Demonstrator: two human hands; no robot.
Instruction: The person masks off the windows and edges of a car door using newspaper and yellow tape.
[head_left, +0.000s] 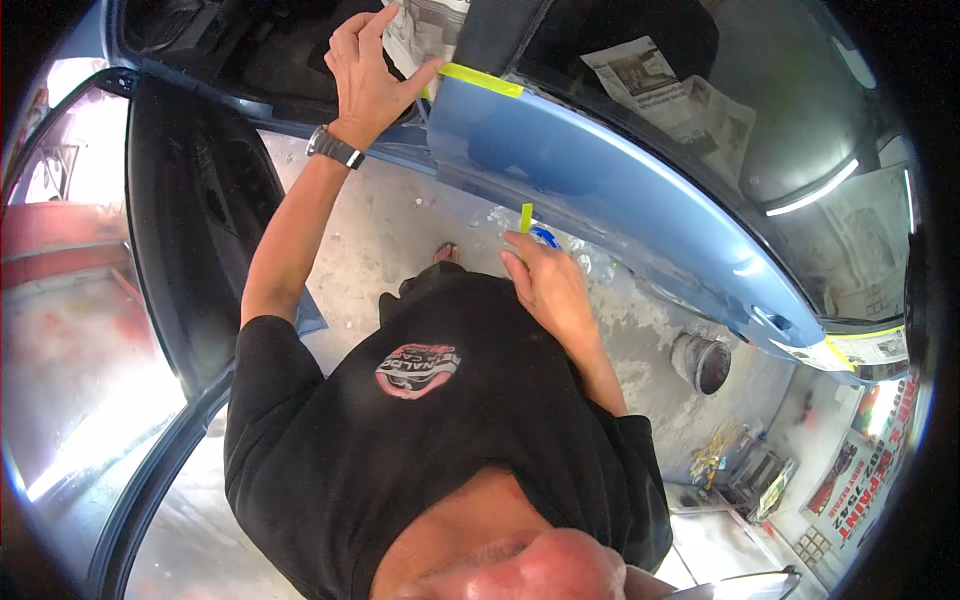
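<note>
My left hand [365,80], with a dark watch on its wrist, reaches to the end of a blue car door panel [590,150]. Its fingers are spread, and the thumb touches the end of a yellow-green tape strip [482,80] stuck along the panel's upper edge. Beside the fingers is a sheet of newspaper [425,35]. Nearer my chest, my right hand [552,285] is closed on a short piece of yellow-green tape [527,217], which sticks up from the fingers. Something bright blue [545,236] shows just behind that hand; I cannot make out what it is.
An open car door [195,220] with a dark inner side stands on my left. Newspaper [675,100] shows on the dark glass. More paper and tape [865,348] cover the panel's far right end. A round dark-mouthed container [702,363] is on the stained floor.
</note>
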